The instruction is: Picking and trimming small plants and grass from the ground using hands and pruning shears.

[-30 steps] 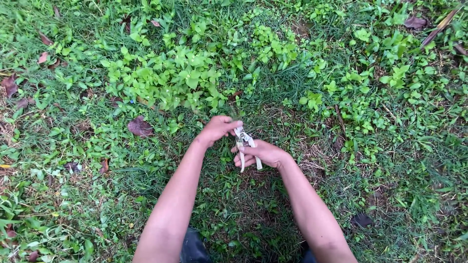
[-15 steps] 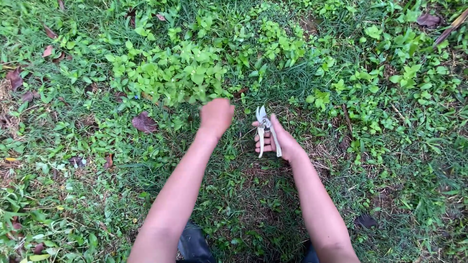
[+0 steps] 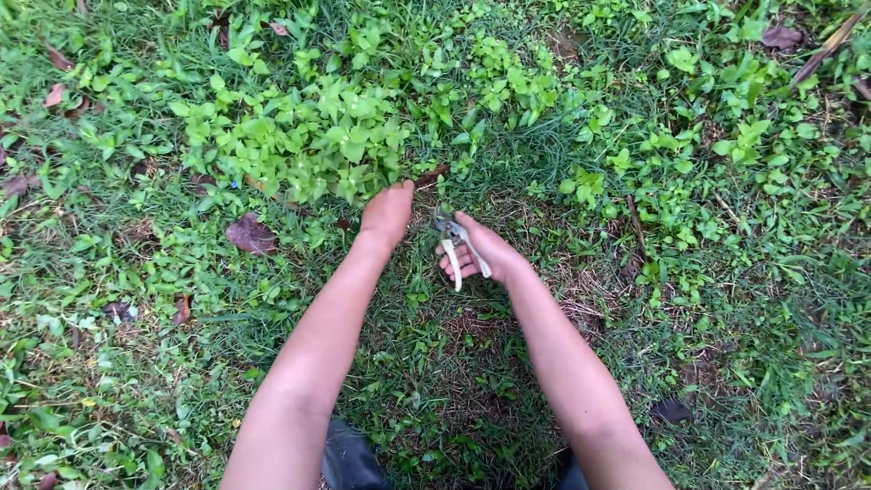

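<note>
A brown dead leaf point(image 3: 249, 234) is left lying mid-left. The left hand point(image 3: 387, 214) has been pushed into the leafy weed clump point(image 3: 308, 136) (fingers hidden, can't tell). Just right of centre, pale-handled pruning shears point(image 3: 456, 243) have been lowered again, gripped in the right hand point(image 3: 481, 250).

Scattered brown dead leaves point(image 3: 249, 234) on grass point(image 3: 136, 363) (mostly left side), a dry stick point(image 3: 821, 50) top right.

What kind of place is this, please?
Probably a garden or lawn outdoors: the ground is grass with leafy weeds and dry fallen leaves, and the right hand holds pruning shears.
</note>
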